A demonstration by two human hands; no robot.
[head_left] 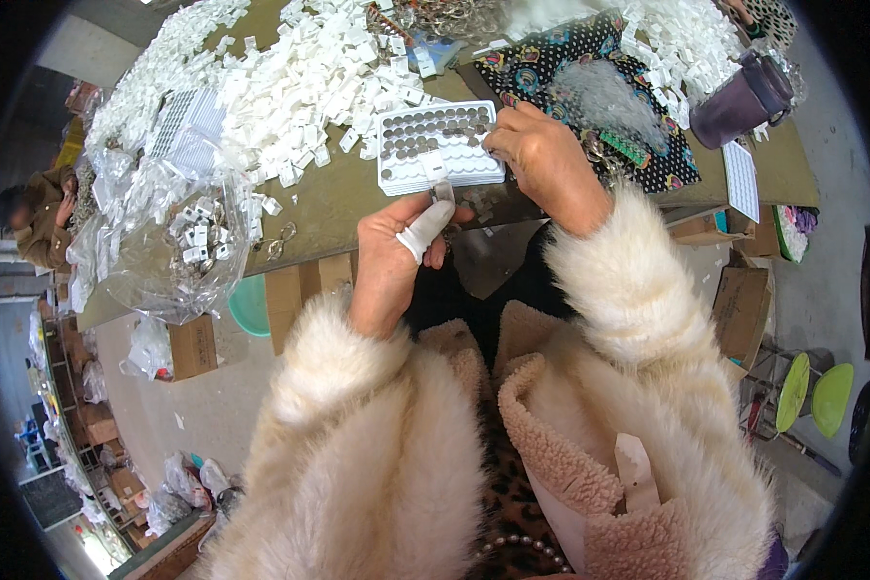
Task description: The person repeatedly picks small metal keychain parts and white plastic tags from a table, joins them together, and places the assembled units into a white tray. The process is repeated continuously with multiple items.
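Observation:
My left hand (387, 253), its thumb wrapped in a white finger cover (423, 232), pinches a small white plastic piece (435, 166) at the front edge of a white tray (396, 184). Rows of small round silver discs (425, 143), resembling button cells, fill part of the tray's round pockets. At the tray's right end is my right hand (551, 162), its thumb and fingertips drawn together over the pockets. Whatever those fingertips hold, if anything, is hidden. The tray appears to be stacked on others on the green-brown tabletop.
A big heap of white plastic pieces (309, 87) lies behind and left. A clear bag (179, 271) sits front left. On the right are a dotted cloth (681, 159) with clear plastic bits and a dark purple bottle (739, 101). Another person (43, 217) is at far left.

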